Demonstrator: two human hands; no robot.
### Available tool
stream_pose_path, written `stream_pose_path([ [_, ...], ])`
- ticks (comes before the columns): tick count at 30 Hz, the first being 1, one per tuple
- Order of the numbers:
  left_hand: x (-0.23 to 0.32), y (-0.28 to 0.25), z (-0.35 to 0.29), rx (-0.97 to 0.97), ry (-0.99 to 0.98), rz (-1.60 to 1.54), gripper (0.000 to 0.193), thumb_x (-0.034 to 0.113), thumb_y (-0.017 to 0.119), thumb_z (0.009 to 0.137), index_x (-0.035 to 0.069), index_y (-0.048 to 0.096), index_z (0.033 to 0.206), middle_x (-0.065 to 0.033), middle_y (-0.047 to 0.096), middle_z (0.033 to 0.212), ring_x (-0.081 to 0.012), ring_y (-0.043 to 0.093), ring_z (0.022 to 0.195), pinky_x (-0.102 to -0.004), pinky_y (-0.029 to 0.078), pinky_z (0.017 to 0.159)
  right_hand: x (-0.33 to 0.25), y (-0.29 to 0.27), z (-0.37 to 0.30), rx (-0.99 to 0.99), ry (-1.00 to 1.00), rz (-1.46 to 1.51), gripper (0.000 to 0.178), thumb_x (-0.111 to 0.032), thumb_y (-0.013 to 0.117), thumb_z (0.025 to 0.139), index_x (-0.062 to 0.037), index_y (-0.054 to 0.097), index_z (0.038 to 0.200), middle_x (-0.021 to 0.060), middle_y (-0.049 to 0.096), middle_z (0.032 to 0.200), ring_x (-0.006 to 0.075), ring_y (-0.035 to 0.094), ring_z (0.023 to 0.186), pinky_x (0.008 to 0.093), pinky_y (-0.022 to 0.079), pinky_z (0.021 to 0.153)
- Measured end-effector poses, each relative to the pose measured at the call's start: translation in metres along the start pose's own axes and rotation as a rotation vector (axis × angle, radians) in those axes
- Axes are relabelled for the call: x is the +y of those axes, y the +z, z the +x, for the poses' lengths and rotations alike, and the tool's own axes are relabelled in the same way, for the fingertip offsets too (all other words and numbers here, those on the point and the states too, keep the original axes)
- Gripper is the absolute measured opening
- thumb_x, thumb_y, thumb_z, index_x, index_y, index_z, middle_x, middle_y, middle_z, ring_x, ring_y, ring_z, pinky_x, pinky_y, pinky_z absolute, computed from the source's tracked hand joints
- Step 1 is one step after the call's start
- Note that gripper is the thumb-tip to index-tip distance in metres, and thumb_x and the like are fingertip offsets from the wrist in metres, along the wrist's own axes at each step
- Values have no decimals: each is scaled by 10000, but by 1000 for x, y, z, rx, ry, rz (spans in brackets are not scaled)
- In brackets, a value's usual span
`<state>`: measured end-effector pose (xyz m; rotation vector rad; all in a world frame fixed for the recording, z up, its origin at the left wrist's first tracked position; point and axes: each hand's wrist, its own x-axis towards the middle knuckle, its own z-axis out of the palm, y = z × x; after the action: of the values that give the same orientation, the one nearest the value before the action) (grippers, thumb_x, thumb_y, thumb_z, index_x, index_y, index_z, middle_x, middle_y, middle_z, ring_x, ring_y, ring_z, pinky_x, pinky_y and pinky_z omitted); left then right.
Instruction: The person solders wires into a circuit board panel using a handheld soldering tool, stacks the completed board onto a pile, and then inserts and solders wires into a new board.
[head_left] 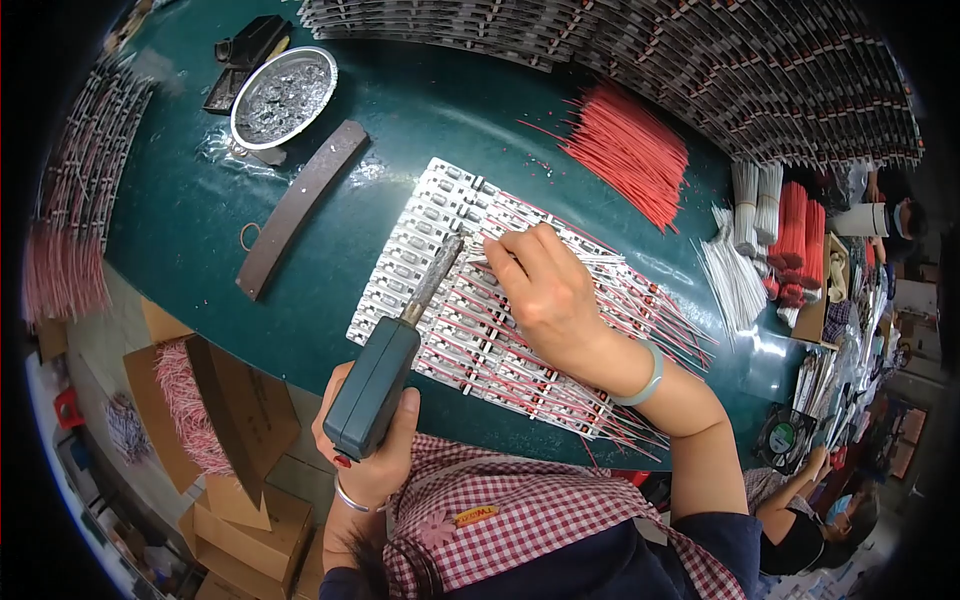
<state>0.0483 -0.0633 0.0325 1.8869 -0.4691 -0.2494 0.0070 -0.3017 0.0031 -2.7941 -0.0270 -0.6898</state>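
Note:
My left hand [375,440] is wrapped round the dark green handle of a soldering gun [372,385]. Its long metal barrel points up and away, with the tip over a row of white plastic parts [405,262] laid edge to edge on the table. Close to that tip, my right hand [548,290] has thumb and forefinger pinched on a thin wire, whose end is mostly hidden by the fingers. White wires [603,260] stick out beyond the right hand. Red and white wires [500,345] run rightward across the nearer rows of parts.
A loose pile of red wires [630,155] lies beyond the parts, with white wires [733,270] to the right. A dark curved bar [303,210] and a silvery bowl [285,98] are at left. Stacked assemblies line the far edge. Cardboard boxes stand lower left; a co-worker [800,520] sits at right.

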Motion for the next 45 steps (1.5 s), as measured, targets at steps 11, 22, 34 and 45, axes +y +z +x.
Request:
stream_pose_path([
  [11,-3,-5,-6,-10,-34,-9,261,-10,753,788,-72,676,1030,-146,675,994,-223,670,814,-306,530,719,-8,-4,-6,1,-11,62,343,-14,657,739,95,660,1065,117,601,926,245,571,844,330,510,651],
  [22,-1,-7,-4,-66,-38,35,238,-17,757,789,-55,672,1008,-142,667,969,-212,666,778,-298,520,683,-10,-2,-4,-18,0,43,311,-18,648,743,94,657,1033,115,588,899,240,569,837,326,513,637],
  [34,2,-8,-5,-65,46,94,231,-25,755,779,-49,666,990,-136,654,922,-226,658,741,-307,518,659,-11,0,-5,-13,-38,11,352,-35,623,696,110,646,1017,128,569,887,257,552,830,333,503,659],
  [45,5,-9,-6,-71,3,75,248,-21,760,778,-60,667,1005,-148,670,964,-225,674,780,-301,528,694,-12,1,-5,-9,-40,-5,360,-32,626,687,112,645,1016,128,563,881,257,549,826,335,506,670],
])
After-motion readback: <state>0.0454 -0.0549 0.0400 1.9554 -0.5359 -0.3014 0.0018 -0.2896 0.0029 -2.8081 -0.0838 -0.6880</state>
